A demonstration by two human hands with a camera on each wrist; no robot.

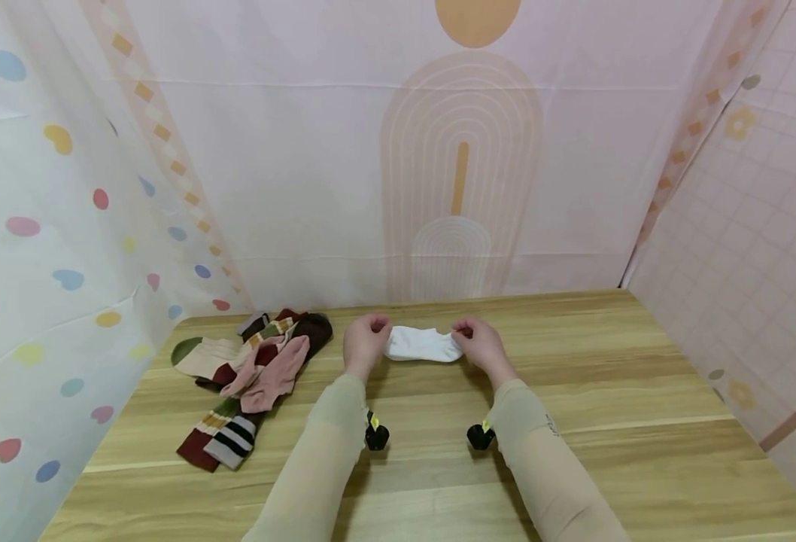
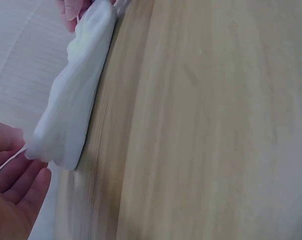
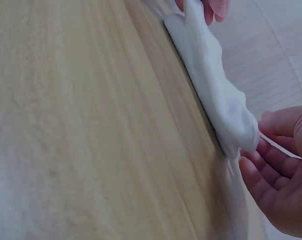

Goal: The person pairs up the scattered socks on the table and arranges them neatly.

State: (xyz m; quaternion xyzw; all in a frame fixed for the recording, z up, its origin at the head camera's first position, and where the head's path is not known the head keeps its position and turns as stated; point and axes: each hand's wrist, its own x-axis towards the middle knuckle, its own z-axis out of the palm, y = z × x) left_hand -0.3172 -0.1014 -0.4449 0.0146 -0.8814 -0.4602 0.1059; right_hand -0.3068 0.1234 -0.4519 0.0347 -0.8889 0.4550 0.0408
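A white ankle sock [image 1: 422, 345] is stretched sideways between two hands near the table's far edge. The left hand [image 1: 366, 342] pinches its left end, and the right hand [image 1: 482, 346] pinches the end with the opening. Seen from the left wrist, the sock [image 2: 73, 92] hangs just above or against the wood, with the left hand's fingers [image 2: 33, 192] at its near end. In the right wrist view, the right hand [image 3: 283, 165] has thumb and forefinger at the sock's [image 3: 215, 90] near end. Whether its lower edge touches the table cannot be told.
A loose pile of socks lies at the table's left: a pink sock [image 1: 277, 374], a cream one with a green toe [image 1: 211, 357], and striped ones [image 1: 234, 440]. The wooden table [image 1: 615, 452] meets patterned cloth [image 1: 303, 165] at the back and both sides.
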